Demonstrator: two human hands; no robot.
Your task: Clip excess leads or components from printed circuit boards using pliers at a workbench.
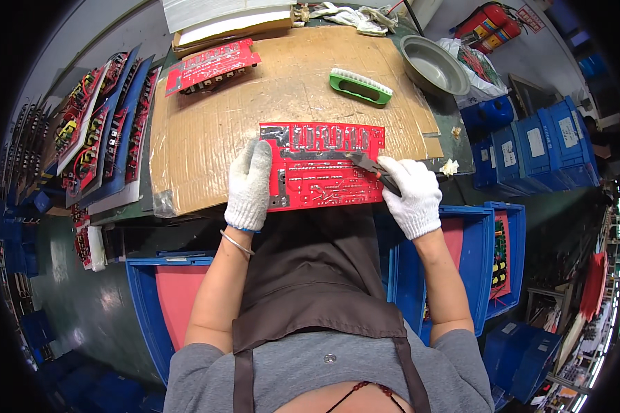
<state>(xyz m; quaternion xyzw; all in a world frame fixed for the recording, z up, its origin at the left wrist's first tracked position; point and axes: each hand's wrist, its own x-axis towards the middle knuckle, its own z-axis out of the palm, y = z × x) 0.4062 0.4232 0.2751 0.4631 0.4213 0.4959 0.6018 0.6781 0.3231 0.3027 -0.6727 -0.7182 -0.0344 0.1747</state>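
An electronics assembly workshop; a red circuit board lies on a cardboard sheet covering the worktop; more populated boards stand racked along the left edge; blue plastic crates crowd the right side; a green brush, a metal basin and fire extinguishers sit at the far edge.

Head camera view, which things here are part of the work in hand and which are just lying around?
In use:
- red circuit board, steadied by the left hand
- dark hand tool, held by the right hand against the board
- cardboard sheet under it

Lying about:
- green brush
- metal bowl
- second red board
- blue crates
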